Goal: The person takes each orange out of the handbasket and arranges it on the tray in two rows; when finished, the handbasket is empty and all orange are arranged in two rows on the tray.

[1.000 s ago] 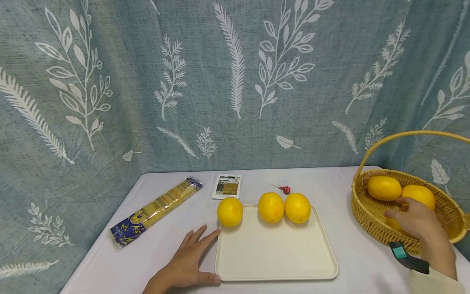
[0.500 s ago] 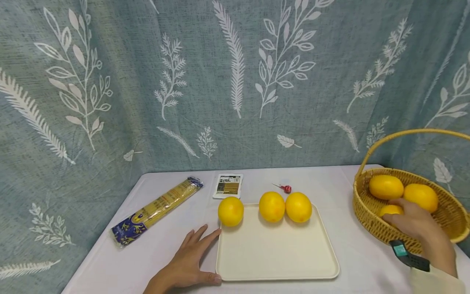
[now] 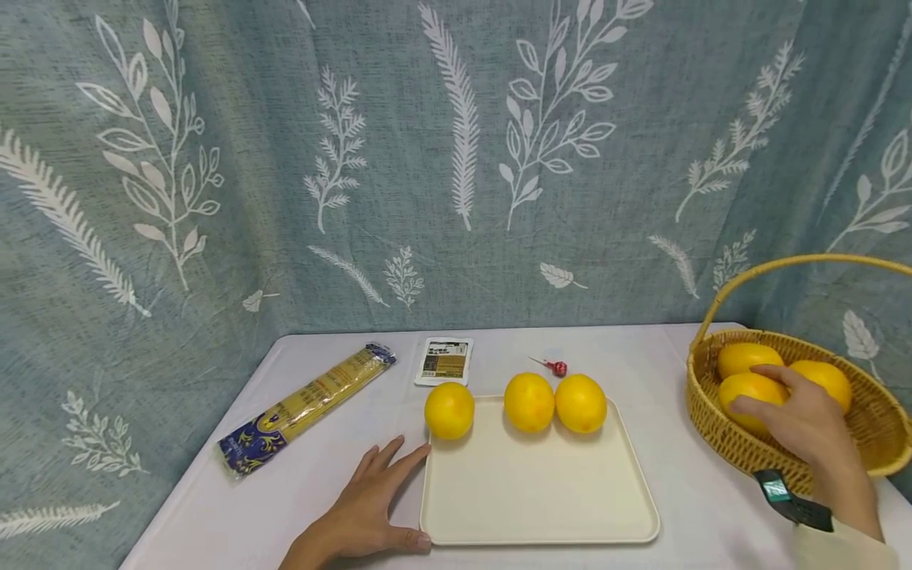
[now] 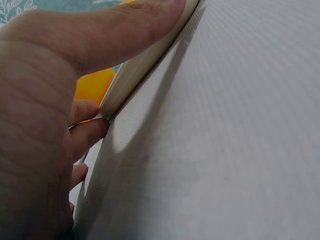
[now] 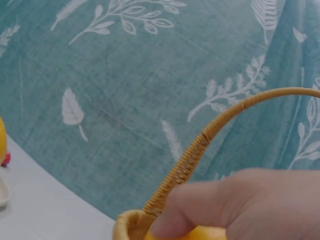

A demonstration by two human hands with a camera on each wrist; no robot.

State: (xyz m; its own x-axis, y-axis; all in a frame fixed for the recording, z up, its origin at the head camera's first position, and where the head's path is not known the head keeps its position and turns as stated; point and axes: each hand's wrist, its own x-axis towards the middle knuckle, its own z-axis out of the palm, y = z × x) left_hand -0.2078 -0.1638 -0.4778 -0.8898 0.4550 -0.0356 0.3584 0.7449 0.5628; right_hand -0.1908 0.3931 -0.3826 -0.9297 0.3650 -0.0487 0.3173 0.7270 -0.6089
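Note:
My right hand reaches into the wicker basket at the right and grips an orange with thumb and fingers. In the right wrist view, the thumb lies over that orange near the basket handle. Two more oranges, one at the back and one at the right, sit behind it. My left hand rests by the left edge of a cream tray, fingers spread. Thumb and fingertips touch the tray's rim in the left wrist view.
Three oranges stand along the tray's far side: one at the left corner and a pair further right. Beyond the tray lie a small flat packet and a red lollipop. A long pasta packet lies at the left.
My right hand has closed round the front orange and raised it a little inside the basket, so more of it shows. The left hand and the tray stay put.

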